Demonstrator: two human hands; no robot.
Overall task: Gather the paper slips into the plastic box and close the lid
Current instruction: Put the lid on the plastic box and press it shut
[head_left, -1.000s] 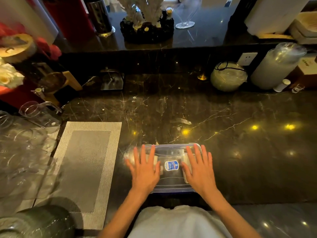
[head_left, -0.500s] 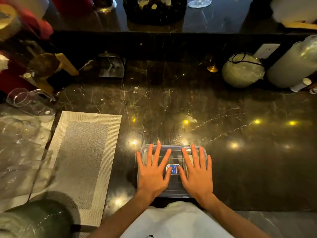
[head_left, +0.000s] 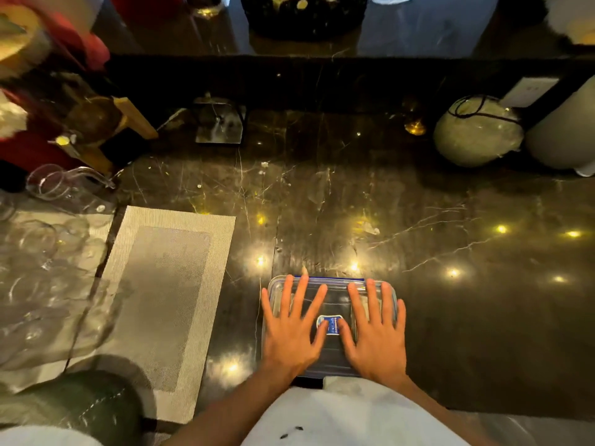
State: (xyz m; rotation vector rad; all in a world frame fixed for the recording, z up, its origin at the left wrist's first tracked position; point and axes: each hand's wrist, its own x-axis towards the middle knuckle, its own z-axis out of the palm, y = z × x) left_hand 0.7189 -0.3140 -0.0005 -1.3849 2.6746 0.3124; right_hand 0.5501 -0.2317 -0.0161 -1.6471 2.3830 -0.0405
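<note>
A clear plastic box (head_left: 336,291) with a blue-edged lid and a small blue label lies on the dark marble counter near its front edge. My left hand (head_left: 291,329) rests flat on the left half of the lid, fingers spread. Flat on the right half lies my right hand (head_left: 376,333), fingers also spread. Both palms press on the lid and neither grips anything. The hands and glare hide the box's contents, so I cannot make out any paper slips.
A woven grey placemat (head_left: 167,300) lies left of the box. Clear glassware (head_left: 48,252) crowds the far left. A round pale jar (head_left: 478,132) and a tall white container (head_left: 566,130) stand at the back right. A small dark square stand (head_left: 220,123) sits at the back.
The view has tilted down and the box sits slightly further right in it. My hands stay flat on the lid, closer together over the label than one second ago.
</note>
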